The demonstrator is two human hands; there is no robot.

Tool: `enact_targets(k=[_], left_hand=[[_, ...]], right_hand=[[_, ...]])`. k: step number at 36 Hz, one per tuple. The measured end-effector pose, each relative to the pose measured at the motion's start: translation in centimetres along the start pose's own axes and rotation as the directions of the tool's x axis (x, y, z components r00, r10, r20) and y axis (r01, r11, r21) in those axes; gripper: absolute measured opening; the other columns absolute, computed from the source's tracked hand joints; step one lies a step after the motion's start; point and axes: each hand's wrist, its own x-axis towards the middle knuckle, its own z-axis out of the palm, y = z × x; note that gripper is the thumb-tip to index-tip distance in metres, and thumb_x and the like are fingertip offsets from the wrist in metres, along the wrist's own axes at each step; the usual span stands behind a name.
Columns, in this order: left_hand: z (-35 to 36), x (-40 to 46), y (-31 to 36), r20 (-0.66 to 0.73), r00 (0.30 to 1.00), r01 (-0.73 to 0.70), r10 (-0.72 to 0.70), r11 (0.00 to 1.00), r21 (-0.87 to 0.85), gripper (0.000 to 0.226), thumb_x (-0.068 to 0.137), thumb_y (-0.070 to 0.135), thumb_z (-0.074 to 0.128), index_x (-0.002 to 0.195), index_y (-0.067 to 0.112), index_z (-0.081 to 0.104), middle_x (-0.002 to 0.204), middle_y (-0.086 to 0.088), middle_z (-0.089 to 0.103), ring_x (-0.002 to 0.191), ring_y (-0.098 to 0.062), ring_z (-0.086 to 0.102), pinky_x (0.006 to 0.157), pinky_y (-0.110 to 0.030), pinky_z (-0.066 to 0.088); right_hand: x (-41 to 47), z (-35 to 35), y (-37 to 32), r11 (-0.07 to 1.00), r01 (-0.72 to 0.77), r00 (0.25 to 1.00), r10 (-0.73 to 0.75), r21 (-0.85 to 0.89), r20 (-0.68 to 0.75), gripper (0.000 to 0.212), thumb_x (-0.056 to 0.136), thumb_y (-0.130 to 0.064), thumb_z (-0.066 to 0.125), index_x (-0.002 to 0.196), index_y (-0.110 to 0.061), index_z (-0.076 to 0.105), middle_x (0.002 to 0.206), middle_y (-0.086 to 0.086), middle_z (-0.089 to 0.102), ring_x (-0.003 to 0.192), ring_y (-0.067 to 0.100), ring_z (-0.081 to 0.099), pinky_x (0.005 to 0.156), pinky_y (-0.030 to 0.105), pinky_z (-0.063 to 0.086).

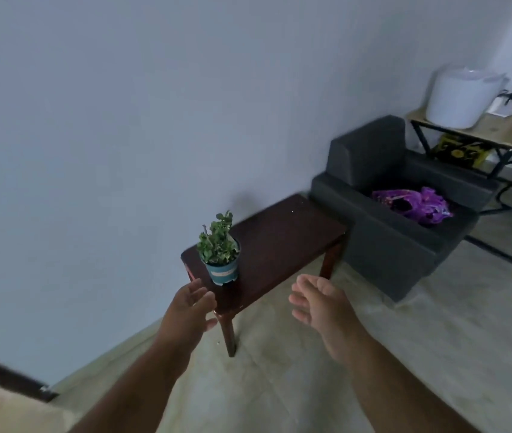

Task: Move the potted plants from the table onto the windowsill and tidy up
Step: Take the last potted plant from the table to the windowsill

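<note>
A small potted plant [221, 259] with green leaves in a blue pot stands upright near the left end of a dark wooden table [283, 242] against the wall. My left hand [190, 306] is stretched out just below and left of the pot, fingers apart, holding nothing and not touching it. My right hand [317, 303] hovers to the right of the pot, in front of the table's front edge, palm turned inward and empty. No windowsill is in view.
A grey armchair [395, 214] stands right of the table with a purple bag [414, 204] on its seat. Behind it a light desk [498, 126] carries a white bucket [460, 95]. Pale floor [279, 370] lies below my arms.
</note>
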Motion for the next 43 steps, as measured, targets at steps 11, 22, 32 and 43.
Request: enact_targets(k=[11,22,32,43], left_hand=[[1.0,10.0,0.5,-0.142,0.985,0.09,-0.097,0.995,-0.053,0.052,0.097,0.013,0.059,0.146,0.014,0.042,0.134,-0.007,0.056,0.113,-0.024,0.062,0.094,-0.048,0.055],[2.6,19.8,-1.7,-0.176,0.963,0.185,-0.206,0.974,-0.129,0.019,0.1,0.006,0.052,0.108,0.023,0.053,0.092,0.007,0.061,0.082,-0.013,0.06,0.083,-0.041,0.053],[3.7,27.7,-6.5,-0.294,0.892,0.308,-0.342,0.938,-0.158,0.048,0.098,0.016,0.059,0.143,0.014,0.044,0.127,-0.005,0.058,0.1,-0.018,0.065,0.075,-0.035,0.056],[7.7,36.7,-13.4,-0.369,0.796,0.427,-0.48,0.877,-0.218,0.056,0.094,0.025,0.065,0.145,0.02,0.041,0.142,-0.002,0.054,0.116,-0.023,0.062,0.096,-0.046,0.055]], right_hand=[[12.9,2.5,-2.4,0.995,-0.077,0.995,0.081,-0.068,0.063,0.038,0.102,-0.03,0.055,0.136,-0.011,0.056,0.123,0.004,0.066,0.107,0.015,0.068,0.096,0.04,0.057],[23.6,6.0,-3.1,0.959,-0.111,0.983,0.145,-0.259,0.116,0.041,0.101,-0.029,0.056,0.138,-0.013,0.054,0.123,0.002,0.065,0.108,0.014,0.067,0.091,0.036,0.059],[35.8,9.3,-0.9,0.906,-0.19,0.94,0.279,-0.377,0.197,0.04,0.1,-0.026,0.058,0.137,-0.011,0.055,0.12,0.001,0.066,0.105,0.013,0.068,0.09,0.036,0.059],[49.9,12.2,5.7,0.827,-0.286,0.862,0.443,-0.484,0.248,0.037,0.1,-0.021,0.057,0.136,-0.012,0.057,0.123,0.002,0.065,0.105,0.015,0.068,0.092,0.037,0.058]])
